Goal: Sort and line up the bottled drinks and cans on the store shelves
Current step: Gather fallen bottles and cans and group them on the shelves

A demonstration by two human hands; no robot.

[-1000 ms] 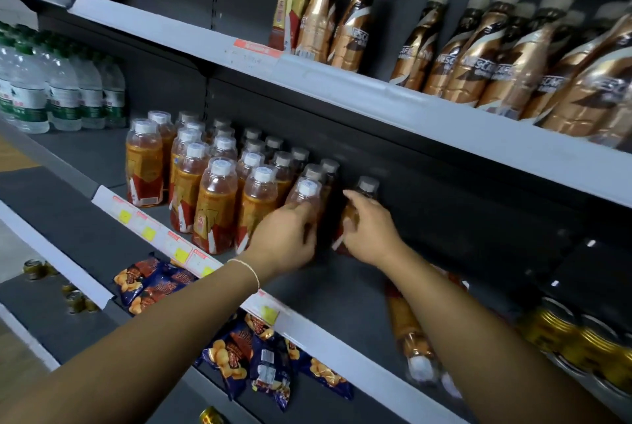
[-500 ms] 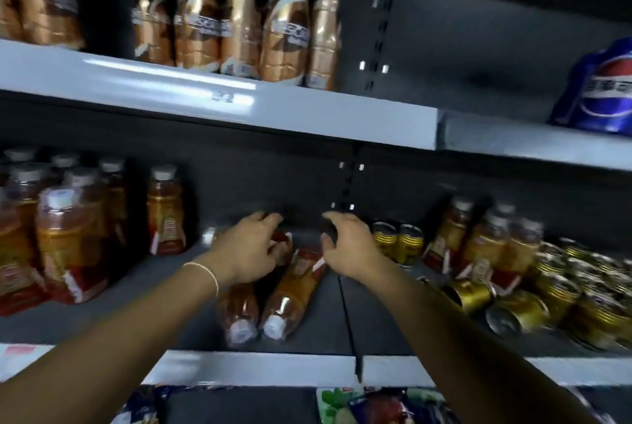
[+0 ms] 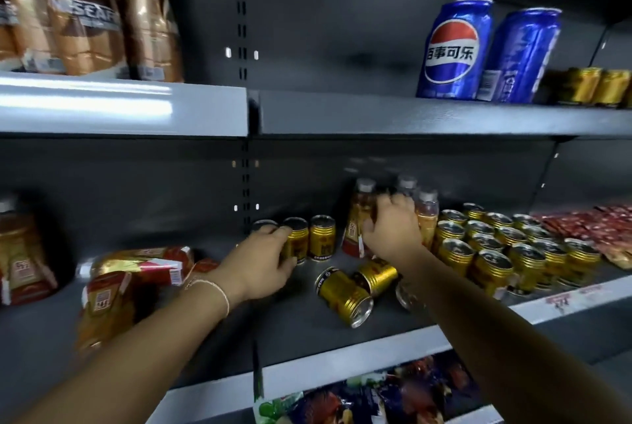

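Two hands work the middle shelf (image 3: 342, 367) at once. The left hand (image 3: 263, 263) curls its fingers round an upright gold can (image 3: 297, 235) near the back wall, and a second upright can (image 3: 322, 237) stands just beside it to the right. The right hand (image 3: 393, 228) grips an orange tea bottle (image 3: 359, 215), thumb on the label and fingers hooked behind it. Two neighbouring bottles (image 3: 426, 215) stand at the hand's far side; through the blur it is hard to tell whether the fingers touch those too. Between the forearms, two fallen gold cans (image 3: 345, 297) lie on their sides, close together. To the right stands a tidy block of gold cans (image 3: 496, 252), all upright. Left of the shelf divider, several toppled bottles (image 3: 136, 264) lie flat. On the shelf above, two blue cola cans (image 3: 455, 47) stand upright, with brown coffee bottles (image 3: 85, 20) well to their left.
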